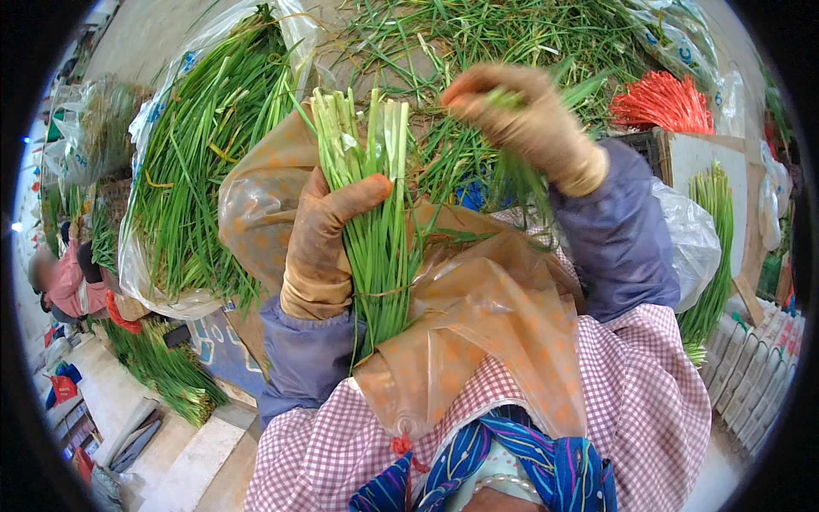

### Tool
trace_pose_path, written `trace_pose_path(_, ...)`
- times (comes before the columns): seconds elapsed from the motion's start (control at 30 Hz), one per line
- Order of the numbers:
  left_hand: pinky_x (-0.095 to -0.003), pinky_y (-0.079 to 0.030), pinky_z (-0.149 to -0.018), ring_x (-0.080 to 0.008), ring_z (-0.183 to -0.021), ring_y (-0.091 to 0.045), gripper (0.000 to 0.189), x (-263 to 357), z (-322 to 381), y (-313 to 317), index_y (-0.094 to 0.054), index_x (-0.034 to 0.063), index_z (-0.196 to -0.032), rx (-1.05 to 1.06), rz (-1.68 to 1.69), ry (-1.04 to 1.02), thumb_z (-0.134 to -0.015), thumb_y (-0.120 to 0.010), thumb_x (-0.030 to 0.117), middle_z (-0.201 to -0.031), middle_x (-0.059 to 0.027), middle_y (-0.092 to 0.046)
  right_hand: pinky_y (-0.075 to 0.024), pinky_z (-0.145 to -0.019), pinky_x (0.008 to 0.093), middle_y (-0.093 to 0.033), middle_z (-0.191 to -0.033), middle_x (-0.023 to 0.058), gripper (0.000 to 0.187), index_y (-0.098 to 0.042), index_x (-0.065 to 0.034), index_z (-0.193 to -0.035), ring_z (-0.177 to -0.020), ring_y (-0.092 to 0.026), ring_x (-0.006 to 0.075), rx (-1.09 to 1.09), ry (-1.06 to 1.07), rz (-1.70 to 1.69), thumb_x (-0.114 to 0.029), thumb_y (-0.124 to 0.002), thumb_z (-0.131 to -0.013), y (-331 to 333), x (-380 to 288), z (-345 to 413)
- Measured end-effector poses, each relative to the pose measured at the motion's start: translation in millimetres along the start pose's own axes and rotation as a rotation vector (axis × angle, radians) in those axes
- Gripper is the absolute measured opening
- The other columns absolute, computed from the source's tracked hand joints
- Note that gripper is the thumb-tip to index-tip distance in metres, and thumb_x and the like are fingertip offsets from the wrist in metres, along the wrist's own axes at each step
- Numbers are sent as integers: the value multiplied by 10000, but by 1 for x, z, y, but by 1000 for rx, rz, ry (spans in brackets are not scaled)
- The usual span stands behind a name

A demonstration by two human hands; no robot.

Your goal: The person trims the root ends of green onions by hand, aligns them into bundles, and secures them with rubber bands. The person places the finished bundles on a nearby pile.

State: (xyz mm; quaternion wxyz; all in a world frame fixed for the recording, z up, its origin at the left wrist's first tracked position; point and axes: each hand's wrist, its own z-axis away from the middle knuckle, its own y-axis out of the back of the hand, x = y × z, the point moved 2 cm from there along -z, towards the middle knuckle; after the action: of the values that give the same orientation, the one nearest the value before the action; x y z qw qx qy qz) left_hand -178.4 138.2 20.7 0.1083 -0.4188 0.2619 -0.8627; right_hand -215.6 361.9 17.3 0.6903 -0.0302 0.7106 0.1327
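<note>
My left hand (333, 224), in a stained tan glove, is closed around a bundle of green leafy stalks (384, 256), its thumb across the front. The pale cut ends point up and the green leaves hang down over my forearm and a translucent orange-spotted plastic apron (486, 307). To the right, my gloved right hand (518, 121) is raised and blurred, with some green leaves (524, 176) in its fingers that trail below the palm. Loose green trimmings (512, 38) lie on the ground beyond both hands.
An open plastic sack (134, 256) of green stalks stands at the left. Red ties (662, 102) lie at the right, above a board (704, 192) with a long green bundle (710, 256) beside it. More bundles (160, 365) lie lower left, near a seated person (70, 275).
</note>
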Motion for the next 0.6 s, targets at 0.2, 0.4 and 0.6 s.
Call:
trace_pose_path(0.2,-303,-561,-646,-183,-757,-656,373,0,-1,8,-548,10,-1132,5,1,-21,-774,-646,42,-937,-86,-650,-377,-487,214,-545,-667,-26,173,-634,-48,-874,-543,-481,54,-72,-313,-478,-191,-712,-813,-44,7,3)
trace_pose_path(0.4,-321,-574,-657,-195,-751,-659,389,0,2,0,-526,13,-1155,-8,58,-21,-782,-634,32,-956,-102,-645,-369,-472,213,-535,-651,-12,147,-619,-30,-848,-528,-462,53,-58,-324,-600,-147,-699,-808,-46,-1,-1)
trace_pose_path(0.6,-337,-578,-643,-189,-749,-655,405,0,1,8,-517,19,-1156,1,41,-26,-776,-658,28,-938,-79,-635,-400,-480,209,-636,-735,29,145,-645,-36,-836,-534,-483,56,18,-333,-655,-172,-693,-817,-48,11,-3)
